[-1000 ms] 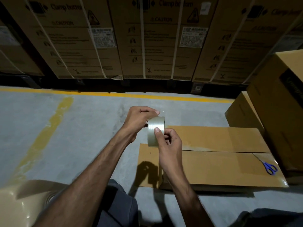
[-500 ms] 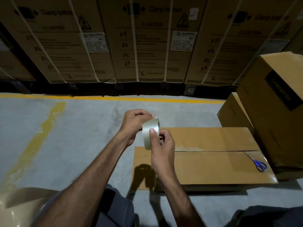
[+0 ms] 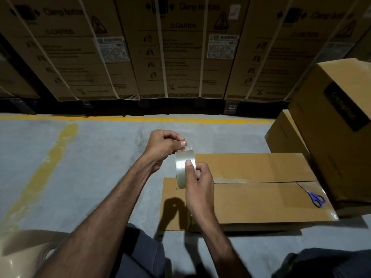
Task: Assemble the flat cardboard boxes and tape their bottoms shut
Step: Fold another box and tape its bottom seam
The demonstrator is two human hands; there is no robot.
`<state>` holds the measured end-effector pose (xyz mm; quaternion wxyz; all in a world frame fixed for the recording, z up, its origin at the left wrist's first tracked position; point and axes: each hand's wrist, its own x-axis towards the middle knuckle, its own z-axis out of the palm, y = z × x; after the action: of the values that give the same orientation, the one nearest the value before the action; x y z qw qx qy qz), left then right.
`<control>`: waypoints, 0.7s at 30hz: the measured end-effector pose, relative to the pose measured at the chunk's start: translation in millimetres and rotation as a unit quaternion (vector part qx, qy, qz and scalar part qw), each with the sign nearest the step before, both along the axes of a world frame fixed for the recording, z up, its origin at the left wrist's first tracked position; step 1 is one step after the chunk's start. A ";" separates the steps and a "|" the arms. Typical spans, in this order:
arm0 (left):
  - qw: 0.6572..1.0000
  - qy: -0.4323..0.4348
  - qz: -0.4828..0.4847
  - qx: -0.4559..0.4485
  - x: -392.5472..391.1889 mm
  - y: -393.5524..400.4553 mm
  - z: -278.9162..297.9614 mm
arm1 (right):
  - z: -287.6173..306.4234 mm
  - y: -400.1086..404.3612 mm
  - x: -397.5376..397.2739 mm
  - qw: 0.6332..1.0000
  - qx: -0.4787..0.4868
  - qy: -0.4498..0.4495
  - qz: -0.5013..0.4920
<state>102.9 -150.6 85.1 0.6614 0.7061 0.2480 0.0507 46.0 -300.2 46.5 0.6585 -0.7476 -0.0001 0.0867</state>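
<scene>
Tall strapped cartons (image 3: 180, 49) printed "Clamp bottom" stand at twelve o'clock behind a yellow line (image 3: 140, 118) on the grey concrete floor (image 3: 90, 167), and a second yellow stripe (image 3: 43, 171) runs at nine o'clock.

Clear tape roll (image 3: 184, 167), tan cardboard box (image 3: 261, 189), blue-handled scissors (image 3: 317, 198), yellow floor line (image 3: 140, 118)
</scene>
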 end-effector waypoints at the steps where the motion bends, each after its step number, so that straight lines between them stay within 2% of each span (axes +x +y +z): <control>1: 1.000 0.009 -0.001 0.012 3.6 -1.3 -1.9 | -3.6 0.4 -1.1 1.000 -0.007 -0.002 -0.005; 6: 0.998 0.013 0.010 0.058 26.3 -11.2 -15.2 | -13.8 -1.4 8.5 0.999 -0.020 0.011 -0.030; 13: 0.994 0.004 0.063 0.091 70.3 -8.8 -36.5 | -19.4 -5.9 49.8 1.000 -0.015 0.017 -0.003; 18: 0.992 -0.012 0.086 0.094 105.3 7.0 -56.0 | -37.1 -5.1 65.2 0.996 -0.048 0.073 -0.010; 21: 0.991 0.022 0.073 0.110 117.6 20.4 -84.3 | -57.3 -2.7 61.2 0.991 -0.086 0.099 -0.005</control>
<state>220.5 -130.2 0.7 0.5686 0.7556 0.3061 0.1098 107.2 -302.9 -10.8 0.5886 -0.7895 0.0763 0.1563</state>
